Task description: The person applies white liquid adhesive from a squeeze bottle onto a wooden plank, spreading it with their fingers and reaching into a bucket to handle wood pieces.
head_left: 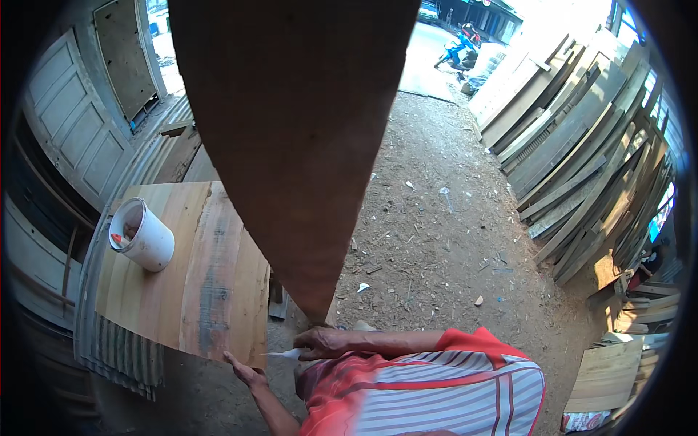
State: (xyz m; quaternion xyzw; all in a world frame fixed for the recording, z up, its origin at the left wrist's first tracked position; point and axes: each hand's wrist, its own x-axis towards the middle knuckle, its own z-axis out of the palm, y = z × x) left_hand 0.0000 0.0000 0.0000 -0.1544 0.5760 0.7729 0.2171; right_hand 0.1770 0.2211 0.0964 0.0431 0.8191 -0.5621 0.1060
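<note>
My left hand (249,373) is at the near edge of a panel of joined wooden boards (167,291), fingers stretched out and at least one fingertip against the edge. Closed and knuckles up, my right hand (323,343) is in front of my body, holding a small white pointed thing (285,354) whose thin tip points left toward the panel's corner; its kind is hard to make out. A large dark brown board (291,145) rises very close to the view, its narrow lower end just above my right hand. On the panel stands a white plastic bucket (149,240) with something orange-tipped inside.
Corrugated sheets (120,356) lie under the panel. Panelled doors (73,116) lean at the left. Many planks (582,145) lean along the right wall, with more boards (607,374) stacked below. Wood scraps litter the dirt floor (429,240). A motorbike and rider (459,51) show outside.
</note>
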